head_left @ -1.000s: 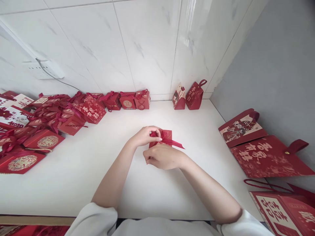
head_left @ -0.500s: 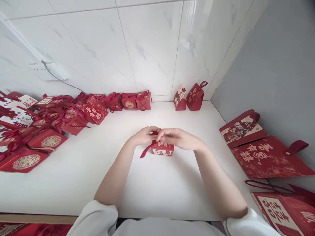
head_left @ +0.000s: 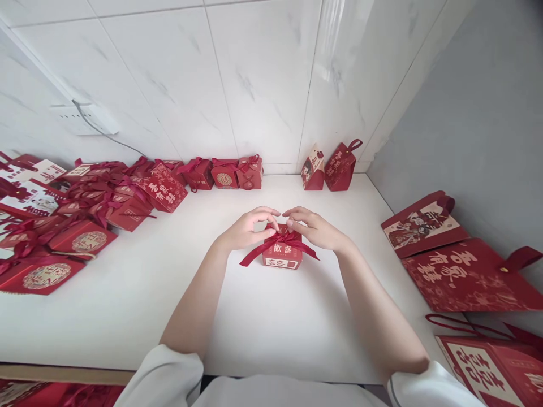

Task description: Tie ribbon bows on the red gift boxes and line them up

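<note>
A small red gift box (head_left: 282, 257) with gold and cream Chinese characters stands upright on the white tabletop in front of me. Dark red ribbon (head_left: 306, 247) is tied across its top, and two loose tails spread to the left and right. My left hand (head_left: 253, 227) pinches the ribbon at the left of the knot, with thumb and bent fingers at the box top. From the other side my right hand (head_left: 316, 229) pinches it too. The fingers of both hands almost meet above the box and partly cover the bow.
Many red ribboned boxes (head_left: 89, 240) crowd the left side. Several more boxes (head_left: 250, 172) line the tiled wall. Two upright pouch-shaped boxes (head_left: 340, 167) stand at the back right. Flat red bags (head_left: 466, 277) lean along the grey panel on the right.
My hands have drawn apart from their overlapped position over the box. The bow and the right ribbon tail now show, and more of the box front is visible.
</note>
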{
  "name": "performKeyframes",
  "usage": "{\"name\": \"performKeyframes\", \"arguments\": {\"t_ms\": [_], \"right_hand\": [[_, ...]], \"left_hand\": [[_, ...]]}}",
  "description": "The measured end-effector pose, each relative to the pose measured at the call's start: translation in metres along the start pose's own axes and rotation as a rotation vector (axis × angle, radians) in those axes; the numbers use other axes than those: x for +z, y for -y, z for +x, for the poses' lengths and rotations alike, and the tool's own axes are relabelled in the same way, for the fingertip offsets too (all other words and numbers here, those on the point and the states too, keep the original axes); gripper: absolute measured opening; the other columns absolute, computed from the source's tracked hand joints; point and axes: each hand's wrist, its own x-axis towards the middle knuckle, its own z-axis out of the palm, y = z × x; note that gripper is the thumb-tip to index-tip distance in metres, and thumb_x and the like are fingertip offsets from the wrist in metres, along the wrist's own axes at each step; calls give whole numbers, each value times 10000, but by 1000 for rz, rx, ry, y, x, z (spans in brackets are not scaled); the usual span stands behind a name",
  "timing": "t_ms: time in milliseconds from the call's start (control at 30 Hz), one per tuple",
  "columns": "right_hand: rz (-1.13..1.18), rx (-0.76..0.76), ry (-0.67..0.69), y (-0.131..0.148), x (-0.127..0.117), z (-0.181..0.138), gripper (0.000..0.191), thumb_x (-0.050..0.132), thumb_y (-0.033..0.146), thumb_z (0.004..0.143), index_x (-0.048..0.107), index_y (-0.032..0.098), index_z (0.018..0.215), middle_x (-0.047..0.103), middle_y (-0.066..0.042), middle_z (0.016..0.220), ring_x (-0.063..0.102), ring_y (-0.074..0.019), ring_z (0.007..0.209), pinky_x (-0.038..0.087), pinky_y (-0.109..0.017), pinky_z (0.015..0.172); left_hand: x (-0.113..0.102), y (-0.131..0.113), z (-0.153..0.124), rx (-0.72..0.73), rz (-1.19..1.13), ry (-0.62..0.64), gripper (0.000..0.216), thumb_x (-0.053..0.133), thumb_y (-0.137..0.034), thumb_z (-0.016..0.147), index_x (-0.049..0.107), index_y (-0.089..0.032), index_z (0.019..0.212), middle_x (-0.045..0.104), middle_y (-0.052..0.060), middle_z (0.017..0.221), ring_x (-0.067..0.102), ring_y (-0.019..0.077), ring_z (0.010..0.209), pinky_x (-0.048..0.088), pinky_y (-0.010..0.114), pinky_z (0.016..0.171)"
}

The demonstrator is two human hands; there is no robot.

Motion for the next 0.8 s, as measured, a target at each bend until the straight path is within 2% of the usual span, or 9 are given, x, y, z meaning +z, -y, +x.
{"name": "performKeyframes", "arguments": {"t_ms": [100,200,367,500,567,667,800], "right_hand": [[21,15,1,1,-2,-2,298,407,412,960,612,207,891,597,-51,1103,556,-174,1024,415,-329,918],[-5,142,-9,-2,-6,-5,290,451,480,923,561,212,932,624,-29,965,580,-167,870,453,-302,769],[-170,374,133,-8,-21,-12,536,425,693,840,542,195,677,611,-31,743,526,-160,640,394,-283,579],[-116,465,201,-7,-31,-17,576,452,709,810,567,184,604,614,-36,666,544,-157,591,399,-282,582],[-66,479,299,-5,-33,-18,547,498,691,793,593,182,619,619,-35,658,547,-154,578,400,-278,579],[-44,423,431,-4,-31,-18,501,563,661,759,564,185,604,551,-5,595,463,-124,518,329,-260,504],[-31,297,382,-9,-27,-14,390,571,541,784,492,197,618,447,34,571,348,-103,508,249,-245,468]], "left_hand": [[9,3,4,-1,64,14,140,597,-312,800,661,-230,894,533,46,1257,502,226,1203,370,387,1045],[17,8,7,-33,73,30,165,639,-329,760,649,-218,881,535,55,1234,539,227,1138,414,377,993],[24,12,9,-51,47,57,131,615,-307,770,631,-212,858,543,45,1204,582,185,1010,471,329,872],[25,8,10,-79,59,55,126,605,-307,766,621,-206,839,530,40,1213,594,148,860,494,319,797],[25,7,10,-101,76,41,132,605,-321,766,623,-208,832,540,33,1173,585,133,793,501,333,800],[24,9,11,-103,93,-4,128,629,-318,747,637,-208,810,551,35,1087,591,165,889,488,347,879],[23,17,12,-122,115,-33,142,649,-325,729,645,-211,814,535,36,1049,581,191,970,475,355,914]]}}
